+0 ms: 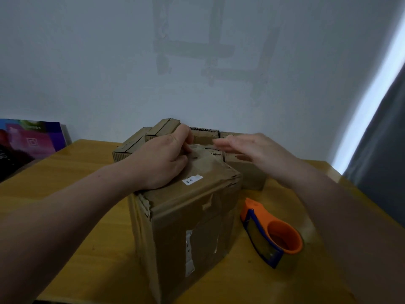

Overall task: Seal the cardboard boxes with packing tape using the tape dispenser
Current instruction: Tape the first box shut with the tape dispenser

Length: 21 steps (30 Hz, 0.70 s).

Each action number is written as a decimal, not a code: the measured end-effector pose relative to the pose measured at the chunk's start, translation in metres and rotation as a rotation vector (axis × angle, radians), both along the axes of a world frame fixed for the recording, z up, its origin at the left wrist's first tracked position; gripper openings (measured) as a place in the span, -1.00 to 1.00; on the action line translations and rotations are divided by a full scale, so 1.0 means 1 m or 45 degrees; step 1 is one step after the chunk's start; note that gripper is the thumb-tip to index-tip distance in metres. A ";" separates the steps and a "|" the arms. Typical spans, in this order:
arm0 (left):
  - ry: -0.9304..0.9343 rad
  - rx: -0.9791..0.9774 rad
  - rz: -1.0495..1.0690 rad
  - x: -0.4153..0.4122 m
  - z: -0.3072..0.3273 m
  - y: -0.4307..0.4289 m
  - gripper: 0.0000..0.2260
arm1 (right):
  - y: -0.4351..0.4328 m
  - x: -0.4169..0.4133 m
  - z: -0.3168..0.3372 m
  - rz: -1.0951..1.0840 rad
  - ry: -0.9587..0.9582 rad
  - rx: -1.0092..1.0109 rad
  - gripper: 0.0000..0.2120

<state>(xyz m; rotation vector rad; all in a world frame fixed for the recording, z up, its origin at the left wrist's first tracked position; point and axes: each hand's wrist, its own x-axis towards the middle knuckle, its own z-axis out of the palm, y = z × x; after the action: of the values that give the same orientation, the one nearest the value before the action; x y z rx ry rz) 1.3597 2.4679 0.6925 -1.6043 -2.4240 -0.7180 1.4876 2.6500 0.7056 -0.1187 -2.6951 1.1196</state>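
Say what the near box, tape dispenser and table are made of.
The box looks like corrugated cardboard, matte brown, frayed at the edges. The dispenser is probably plastic, smooth orange and blue. The table is wood or wood-look laminate, yellow, grained, slightly shiny.

The front cardboard box (186, 216) is dull brown, with a white label (192, 179) on top and pale glossy tape strips (189, 253) down its side. The boxes behind (135, 143) are the same brown. The tape dispenser (271, 231) is orange with a dark blue frame. The counter (87, 249) is honey-yellow wood grain. The wall (87, 62) is pale grey-blue with darker strip marks; the curtain (381, 139) is grey
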 end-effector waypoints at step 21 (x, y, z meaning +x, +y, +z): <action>0.051 -0.090 -0.093 -0.015 -0.001 0.001 -0.70 | -0.005 0.037 -0.022 -0.021 0.035 -0.384 -0.45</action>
<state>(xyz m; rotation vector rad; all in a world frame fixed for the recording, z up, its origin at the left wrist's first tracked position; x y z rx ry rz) 1.3451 2.4689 0.6916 -1.7243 -2.3996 -0.6116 1.5243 2.6445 0.6834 -0.1723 -2.4784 1.5035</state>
